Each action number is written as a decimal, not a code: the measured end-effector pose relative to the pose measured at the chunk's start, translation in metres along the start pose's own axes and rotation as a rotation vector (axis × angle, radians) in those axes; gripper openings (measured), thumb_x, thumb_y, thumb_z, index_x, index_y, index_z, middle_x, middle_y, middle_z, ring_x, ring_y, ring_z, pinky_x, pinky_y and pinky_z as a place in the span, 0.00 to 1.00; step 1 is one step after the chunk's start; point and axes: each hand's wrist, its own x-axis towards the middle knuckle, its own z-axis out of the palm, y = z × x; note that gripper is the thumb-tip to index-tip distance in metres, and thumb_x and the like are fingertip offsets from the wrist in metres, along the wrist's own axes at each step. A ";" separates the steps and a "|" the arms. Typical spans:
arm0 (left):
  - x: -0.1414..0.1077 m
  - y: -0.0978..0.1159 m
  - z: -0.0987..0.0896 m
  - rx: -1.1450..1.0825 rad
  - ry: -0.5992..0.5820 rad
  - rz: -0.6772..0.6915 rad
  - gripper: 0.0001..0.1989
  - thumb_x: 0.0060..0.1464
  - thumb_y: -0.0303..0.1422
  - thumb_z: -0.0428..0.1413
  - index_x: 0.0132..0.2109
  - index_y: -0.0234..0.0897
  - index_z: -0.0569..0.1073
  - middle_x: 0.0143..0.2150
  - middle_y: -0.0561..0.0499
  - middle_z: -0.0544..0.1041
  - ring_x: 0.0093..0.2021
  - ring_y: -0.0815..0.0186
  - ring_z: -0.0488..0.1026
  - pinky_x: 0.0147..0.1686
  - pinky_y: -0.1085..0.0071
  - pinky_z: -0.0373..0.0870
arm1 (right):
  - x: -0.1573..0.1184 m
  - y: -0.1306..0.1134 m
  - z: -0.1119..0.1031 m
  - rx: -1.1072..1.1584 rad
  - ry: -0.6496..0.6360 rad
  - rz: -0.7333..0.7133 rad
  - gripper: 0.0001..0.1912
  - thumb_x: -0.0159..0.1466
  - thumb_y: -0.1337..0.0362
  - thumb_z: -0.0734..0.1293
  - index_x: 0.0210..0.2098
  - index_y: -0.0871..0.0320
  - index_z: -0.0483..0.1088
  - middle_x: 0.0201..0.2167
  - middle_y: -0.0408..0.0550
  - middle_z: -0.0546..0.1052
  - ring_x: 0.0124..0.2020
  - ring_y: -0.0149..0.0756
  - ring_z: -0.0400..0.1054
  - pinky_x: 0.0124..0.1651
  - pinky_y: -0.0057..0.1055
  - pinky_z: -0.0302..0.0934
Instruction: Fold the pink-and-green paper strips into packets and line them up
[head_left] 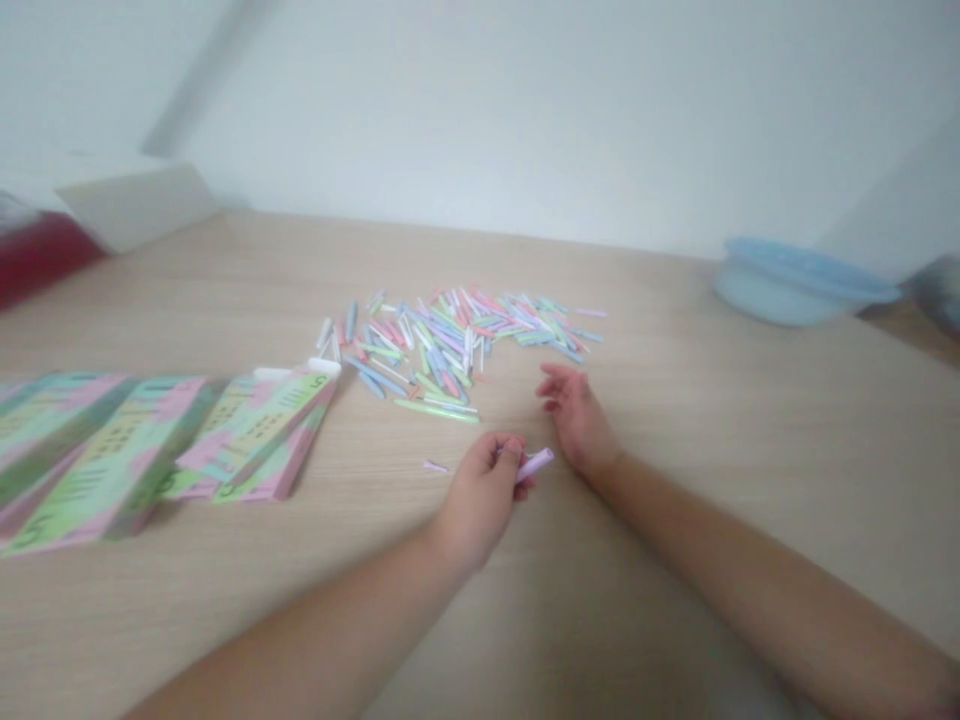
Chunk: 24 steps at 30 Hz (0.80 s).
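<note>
My left hand (pixel 484 485) is closed around a lilac pen barrel (pixel 535 464), whose end sticks out to the right past the thumb. To its right, my right hand (pixel 581 415) holds nothing; its fingers are apart and loosely curled, just in front of the pile. That pile of pastel pen parts (pixel 450 340) holds pink, green, blue, lilac and white pieces, with thin white sticks like refills among them. A small purple piece (pixel 435 466) lies alone on the table, left of my left hand. Blur hides the finer detail.
Several printed pink-and-green boxes (pixel 262 430) lie in a row at the left. A light blue basin (pixel 795 285) stands at the back right of the wooden table (pixel 645 300). An open white carton flap (pixel 139 205) and a dark red object (pixel 45 255) are at the far left.
</note>
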 end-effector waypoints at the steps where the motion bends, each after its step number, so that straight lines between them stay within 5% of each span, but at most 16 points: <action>1: 0.000 0.001 0.000 -0.005 -0.002 -0.003 0.17 0.58 0.48 0.59 0.39 0.37 0.71 0.27 0.56 0.71 0.25 0.72 0.69 0.25 0.77 0.64 | -0.017 -0.006 -0.006 0.019 -0.053 -0.015 0.35 0.70 0.34 0.51 0.55 0.52 0.72 0.41 0.50 0.75 0.41 0.39 0.72 0.43 0.35 0.69; 4: -0.002 0.002 0.001 0.046 -0.048 0.005 0.16 0.59 0.47 0.59 0.41 0.37 0.72 0.26 0.56 0.71 0.24 0.72 0.67 0.23 0.77 0.61 | -0.061 -0.028 -0.015 -0.004 -0.292 -0.006 0.29 0.68 0.37 0.62 0.57 0.50 0.71 0.37 0.46 0.73 0.34 0.37 0.70 0.36 0.33 0.68; 8: -0.006 0.003 0.000 0.068 -0.082 0.047 0.15 0.59 0.45 0.59 0.41 0.37 0.74 0.30 0.54 0.74 0.26 0.71 0.68 0.26 0.76 0.64 | -0.090 -0.052 -0.006 0.074 -0.429 -0.055 0.21 0.68 0.45 0.68 0.55 0.49 0.70 0.42 0.48 0.77 0.38 0.38 0.74 0.40 0.35 0.71; 10: -0.007 0.004 0.000 0.044 -0.081 0.055 0.14 0.58 0.44 0.60 0.40 0.37 0.73 0.29 0.54 0.74 0.26 0.71 0.69 0.26 0.76 0.64 | -0.092 -0.056 -0.002 0.099 -0.446 -0.085 0.20 0.69 0.46 0.68 0.53 0.49 0.71 0.43 0.48 0.78 0.39 0.38 0.75 0.40 0.35 0.72; 14: -0.009 0.006 -0.001 0.094 -0.141 0.046 0.16 0.60 0.46 0.59 0.41 0.36 0.75 0.27 0.52 0.76 0.26 0.70 0.69 0.25 0.76 0.62 | -0.083 -0.053 -0.008 0.145 -0.341 0.015 0.20 0.75 0.46 0.57 0.45 0.52 0.72 0.29 0.44 0.75 0.25 0.34 0.70 0.28 0.31 0.67; 17: -0.009 0.008 -0.004 0.111 -0.188 0.018 0.17 0.59 0.46 0.61 0.42 0.35 0.77 0.28 0.52 0.76 0.25 0.71 0.68 0.25 0.76 0.61 | -0.075 -0.051 -0.020 -0.038 -0.321 0.030 0.14 0.74 0.51 0.61 0.42 0.53 0.73 0.28 0.42 0.75 0.24 0.32 0.69 0.26 0.29 0.66; 20: -0.007 0.009 -0.007 0.051 -0.245 -0.011 0.16 0.59 0.46 0.61 0.38 0.35 0.76 0.26 0.53 0.74 0.24 0.72 0.66 0.24 0.76 0.59 | -0.069 -0.052 -0.030 -0.219 -0.445 -0.114 0.08 0.71 0.60 0.66 0.48 0.53 0.73 0.35 0.45 0.77 0.32 0.34 0.73 0.33 0.31 0.69; 24: -0.005 0.008 -0.011 0.042 -0.285 -0.059 0.18 0.58 0.48 0.62 0.37 0.35 0.77 0.25 0.53 0.74 0.23 0.72 0.66 0.23 0.75 0.57 | -0.066 -0.052 -0.034 -0.357 -0.518 -0.355 0.11 0.67 0.68 0.68 0.49 0.52 0.73 0.40 0.47 0.76 0.37 0.36 0.72 0.40 0.34 0.70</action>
